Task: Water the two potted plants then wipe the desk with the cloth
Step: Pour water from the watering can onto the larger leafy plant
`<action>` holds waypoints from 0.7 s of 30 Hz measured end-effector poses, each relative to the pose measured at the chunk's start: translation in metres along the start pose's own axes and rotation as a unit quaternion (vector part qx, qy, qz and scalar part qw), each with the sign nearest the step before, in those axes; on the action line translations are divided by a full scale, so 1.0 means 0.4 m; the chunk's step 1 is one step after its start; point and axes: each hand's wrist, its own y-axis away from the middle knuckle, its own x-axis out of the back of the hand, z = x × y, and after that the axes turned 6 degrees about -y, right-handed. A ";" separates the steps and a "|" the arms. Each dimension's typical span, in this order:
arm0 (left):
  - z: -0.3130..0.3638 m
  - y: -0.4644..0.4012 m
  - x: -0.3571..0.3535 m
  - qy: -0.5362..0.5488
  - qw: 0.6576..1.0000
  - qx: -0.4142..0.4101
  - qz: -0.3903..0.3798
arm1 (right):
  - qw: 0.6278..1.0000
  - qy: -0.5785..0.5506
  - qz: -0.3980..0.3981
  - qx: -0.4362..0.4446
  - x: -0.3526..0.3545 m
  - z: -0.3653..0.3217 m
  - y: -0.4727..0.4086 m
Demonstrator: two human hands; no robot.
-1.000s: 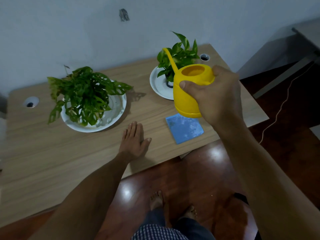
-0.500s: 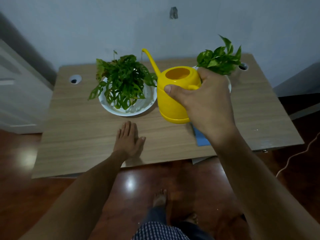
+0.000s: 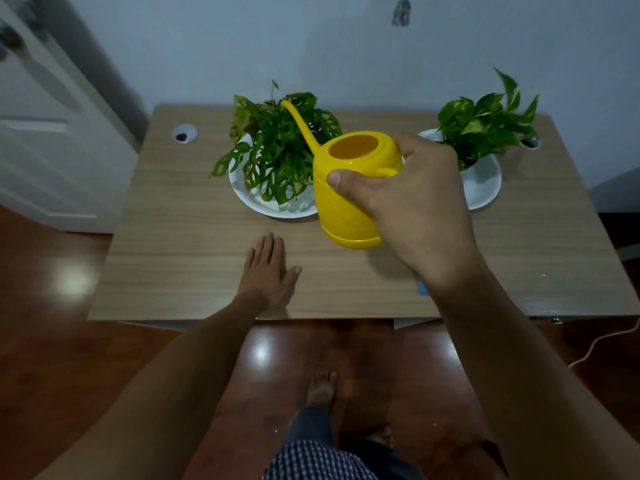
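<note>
My right hand [image 3: 412, 206] grips a yellow watering can [image 3: 349, 199], held above the wooden desk [image 3: 180, 258]. Its long spout reaches up and left over the leaves of the left plant [image 3: 277, 147], which stands in a white dish [image 3: 270, 207]. The right plant [image 3: 485, 123] stands in a second white dish [image 3: 485, 188] at the back right. My left hand [image 3: 268, 270] lies flat on the desk near its front edge, fingers slightly spread. Only a small corner of the blue cloth [image 3: 423, 289] shows beside my right wrist; the rest is hidden.
The desk has round cable holes at the back left [image 3: 184, 134] and back right [image 3: 530, 142]. A white door [image 3: 52, 140] stands to the left, a wall runs behind the desk. A cord [image 3: 602, 341] trails on the dark wooden floor at right. My feet stand in front of the desk.
The can has swung from the right plant to the left plant, spout now over its leaves. My view has turned left. My left hand stays flat on the desk.
</note>
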 end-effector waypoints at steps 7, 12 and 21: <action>0.000 0.003 -0.002 0.001 1.000 0.001 0.007 | 0.999 0.036 -0.014 -0.013 0.014 -0.020 0.000; 0.002 0.004 -0.006 0.004 1.000 0.004 0.005 | 0.997 0.063 -0.024 -0.032 0.028 -0.018 -0.009; 0.006 0.009 0.000 0.010 1.000 0.003 0.009 | 0.997 0.079 -0.003 -0.024 0.048 -0.044 -0.025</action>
